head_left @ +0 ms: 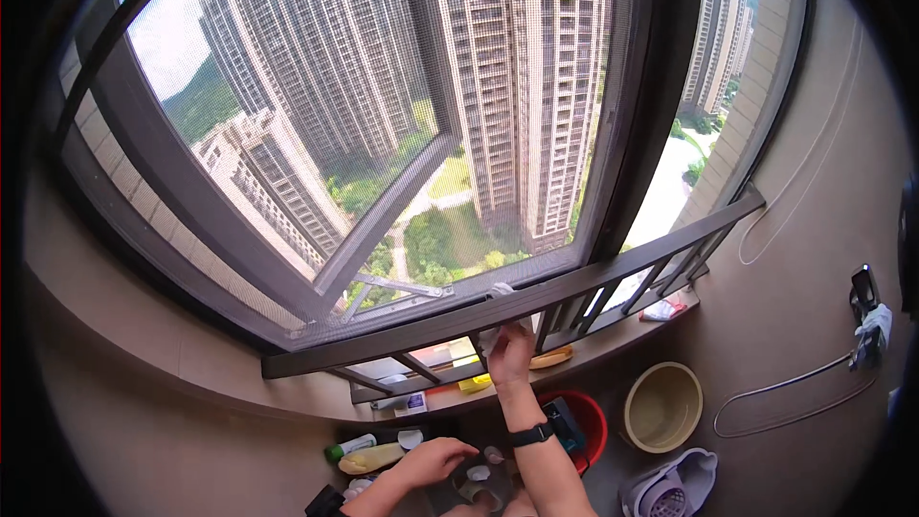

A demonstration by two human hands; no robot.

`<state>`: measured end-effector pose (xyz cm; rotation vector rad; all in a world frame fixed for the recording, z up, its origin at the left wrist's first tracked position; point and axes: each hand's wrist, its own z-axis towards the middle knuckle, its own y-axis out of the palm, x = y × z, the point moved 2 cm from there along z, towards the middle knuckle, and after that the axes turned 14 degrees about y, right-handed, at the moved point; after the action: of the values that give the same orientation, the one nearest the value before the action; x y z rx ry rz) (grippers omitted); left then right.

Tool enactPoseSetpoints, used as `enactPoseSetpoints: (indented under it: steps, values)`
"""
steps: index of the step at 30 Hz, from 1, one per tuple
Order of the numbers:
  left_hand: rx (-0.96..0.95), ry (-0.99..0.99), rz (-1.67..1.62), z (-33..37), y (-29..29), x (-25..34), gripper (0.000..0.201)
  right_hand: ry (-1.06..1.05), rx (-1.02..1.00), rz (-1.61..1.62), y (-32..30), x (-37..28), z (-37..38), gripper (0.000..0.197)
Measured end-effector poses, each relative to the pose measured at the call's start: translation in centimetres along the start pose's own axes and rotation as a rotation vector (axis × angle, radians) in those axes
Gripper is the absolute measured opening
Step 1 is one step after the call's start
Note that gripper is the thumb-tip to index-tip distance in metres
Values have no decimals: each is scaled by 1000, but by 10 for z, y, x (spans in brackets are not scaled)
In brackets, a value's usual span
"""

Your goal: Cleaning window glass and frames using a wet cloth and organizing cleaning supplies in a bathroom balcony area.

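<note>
Tall beige towers [493, 67] fill the dark-framed window [656, 105]; my right hand [510, 352] clasps a pale crumpled cloth [501, 289] at the dark metal railing [613, 271], my left hand [442, 460] apart below, loosely curled; slackening could drop it.

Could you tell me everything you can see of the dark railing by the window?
The railing looks like dark brown-grey metal: a broad, flat top rail, slim bars below and a thinner lower rail. It spans the lower part of the window, just above the ledge, slanting up toward the picture's right, where its end meets the wall. Near its middle, the right hand is at the bars, with a whitish, cloth-like piece showing above the top rail.
</note>
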<state>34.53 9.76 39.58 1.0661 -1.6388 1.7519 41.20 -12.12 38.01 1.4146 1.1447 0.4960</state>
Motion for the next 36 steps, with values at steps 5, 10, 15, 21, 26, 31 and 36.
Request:
enactPoseSetpoints:
  steps: [5, 10, 15, 21, 26, 31, 36]
  values:
    - [12, -119, 15, -17, -7, -1, 27, -264, 187, -277, 13, 4, 7, 41]
    - [198, -95, -46, -36, -5, 17, 21, -339, 10, -109, 23, 18, 25, 33]
    - [81, -90, 35, -26, -3, 9, 20, -373, 88, -678, 9, 13, 24, 26]
    - [111, 171, 286, 26, -57, 37, 27, -371, 45, -1318, 15, -35, -28, 28]
    - [365, 250, 352, 30, -127, 86, 29, -344, 178, -1052, -21, -89, -68, 30]
    - [881, 82, 817, 12, -185, 101, 53, -734, 24, -1082, 111, -171, -65, 38]
    - [852, -403, 1117, 15, -212, 82, 99, -967, -55, -1208, 199, -172, -34, 42]
